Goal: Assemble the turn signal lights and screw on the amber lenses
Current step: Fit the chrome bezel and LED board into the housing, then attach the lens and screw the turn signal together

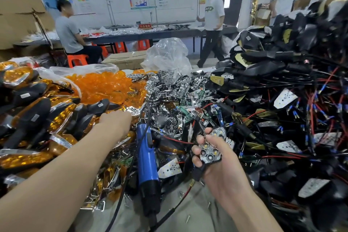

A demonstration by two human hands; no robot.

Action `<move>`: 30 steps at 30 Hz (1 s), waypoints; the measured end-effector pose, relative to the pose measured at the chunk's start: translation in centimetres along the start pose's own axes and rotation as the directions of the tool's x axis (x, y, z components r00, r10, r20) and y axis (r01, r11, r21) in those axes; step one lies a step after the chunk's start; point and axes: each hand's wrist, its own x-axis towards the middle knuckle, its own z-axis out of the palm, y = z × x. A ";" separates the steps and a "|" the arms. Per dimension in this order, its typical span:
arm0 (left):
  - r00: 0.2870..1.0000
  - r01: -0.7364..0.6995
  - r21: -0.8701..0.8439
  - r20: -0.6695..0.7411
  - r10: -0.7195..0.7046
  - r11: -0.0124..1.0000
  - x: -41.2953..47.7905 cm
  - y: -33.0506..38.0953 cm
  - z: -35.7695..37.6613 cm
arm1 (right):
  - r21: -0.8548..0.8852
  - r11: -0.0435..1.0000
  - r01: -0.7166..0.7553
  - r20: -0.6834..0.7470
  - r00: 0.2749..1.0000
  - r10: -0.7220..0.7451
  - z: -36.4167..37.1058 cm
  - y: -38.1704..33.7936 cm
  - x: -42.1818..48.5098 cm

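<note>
The right grip (220, 173) is clenched round a turn signal housing (209, 149), with fingers curled over its left edge. The housing's chrome reflector and LEDs face up, and its long axis runs from the wrist away up the bench (197, 211). The left grip (115, 121) is stretched forward and left, at the near edge of the heap of amber lenses (105, 84). Its fingers are hidden behind the back of the hand, so I cannot tell whether it holds a lens. The lenses lie ahead and to the left of the housing, which makes the left grip the nearer one. Between the two forearms lies the blue electric screwdriver (146, 158), just left of the housing.
</note>
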 end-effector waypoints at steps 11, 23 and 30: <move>0.953 -0.055 -0.662 -0.259 -0.160 0.747 -3.0 -0.7 -2.6 | 0.004 1.000 -0.014 -0.005 1.000 0.014 0.0 0.0 -0.1; 0.972 -0.152 -0.827 -0.224 0.070 -0.541 -13.9 8.0 0.5 | -0.161 0.987 0.000 0.027 1.000 0.004 0.2 1.0 -0.3; 0.933 -0.359 -0.893 -0.354 -0.068 -0.271 -15.0 8.9 0.8 | -0.273 0.962 0.030 0.105 0.995 -0.001 0.0 1.3 -0.5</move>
